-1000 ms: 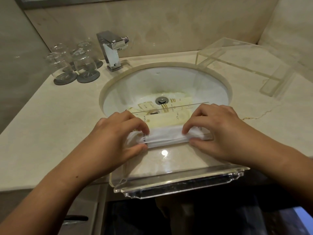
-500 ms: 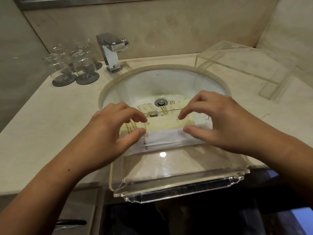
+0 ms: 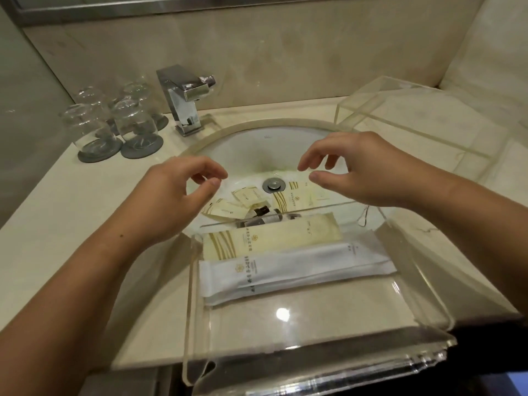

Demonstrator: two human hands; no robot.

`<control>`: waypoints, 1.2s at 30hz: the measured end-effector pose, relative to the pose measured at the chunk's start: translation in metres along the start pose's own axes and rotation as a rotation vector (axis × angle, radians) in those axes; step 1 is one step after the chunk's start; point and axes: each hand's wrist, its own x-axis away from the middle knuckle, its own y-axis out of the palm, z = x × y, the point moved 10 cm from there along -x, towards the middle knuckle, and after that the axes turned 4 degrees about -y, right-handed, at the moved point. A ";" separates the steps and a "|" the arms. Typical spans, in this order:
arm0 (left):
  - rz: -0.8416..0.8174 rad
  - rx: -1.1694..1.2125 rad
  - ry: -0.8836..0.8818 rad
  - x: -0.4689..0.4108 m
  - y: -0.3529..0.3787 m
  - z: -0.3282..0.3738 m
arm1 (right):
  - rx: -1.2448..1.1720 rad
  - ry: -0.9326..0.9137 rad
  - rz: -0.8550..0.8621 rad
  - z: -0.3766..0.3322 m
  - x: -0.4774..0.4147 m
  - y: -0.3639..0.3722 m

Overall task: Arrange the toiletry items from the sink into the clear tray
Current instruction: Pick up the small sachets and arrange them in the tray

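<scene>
Tabletop (image 3: 57, 212): pale marble, walled behind and to both sides, an oval sink (image 3: 251, 144) set into it.
Far left: upturned glasses (image 3: 111, 124) on grey coasters, chrome faucet (image 3: 185, 98) beside them.
Left hand (image 3: 171, 195): hovers palm-down over the basin, grip loosely spread, pinching nothing.
Clear tray (image 3: 314, 350): at the near tabletop edge, reaching over the sink.
Cream packet (image 3: 271, 238): in the tray, long axis left-right.
White packet (image 3: 297, 270): just nearer, parallel.
Loose sachets (image 3: 243, 198): lie by the drain.
Right hand (image 3: 363, 172): hovers likewise, grip spread, empty.
</scene>
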 end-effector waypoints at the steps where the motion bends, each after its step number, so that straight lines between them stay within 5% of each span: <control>1: -0.022 -0.004 -0.007 -0.006 0.005 -0.005 | -0.001 0.013 -0.019 0.007 -0.006 0.003; 23: -0.497 -0.173 0.146 -0.131 0.149 -0.023 | 0.157 0.269 -0.395 0.156 -0.086 0.109; 36: -0.634 -0.299 0.091 -0.163 0.231 -0.031 | 0.187 0.368 -0.427 0.191 -0.087 0.131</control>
